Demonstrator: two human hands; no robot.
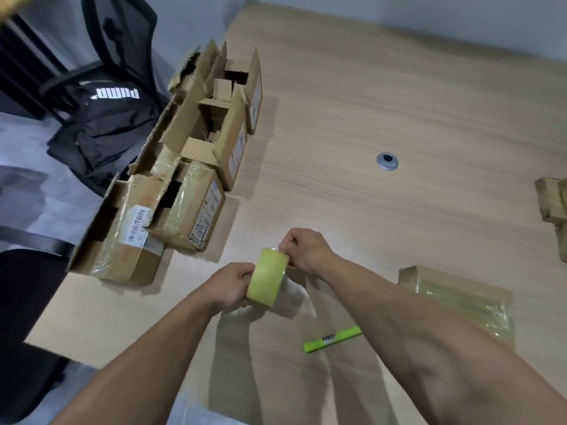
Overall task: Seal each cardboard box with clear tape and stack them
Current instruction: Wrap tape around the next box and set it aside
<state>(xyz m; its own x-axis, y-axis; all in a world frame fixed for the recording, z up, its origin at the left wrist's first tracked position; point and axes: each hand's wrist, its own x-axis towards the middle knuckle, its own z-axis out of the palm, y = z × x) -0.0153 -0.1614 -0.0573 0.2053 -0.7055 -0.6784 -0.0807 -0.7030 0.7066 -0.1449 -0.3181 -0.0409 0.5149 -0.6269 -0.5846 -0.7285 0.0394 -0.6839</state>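
Now our left hand point(233, 283) grips the tape point(267, 279), right hand point(306, 251) pinches its rim; the open boxes point(184, 210) lie leftward.

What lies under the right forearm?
A green pen-like tool lies on the table there; its right end is covered by the forearm. The forearm also hides part of the near side of the taped box.

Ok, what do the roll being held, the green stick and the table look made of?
Roll: yellowish glossy plastic tape, judging by its translucent sheen. Green stick: smooth bright plastic, probably; even colour. Table: pale wood-grain laminate or veneer, matte.
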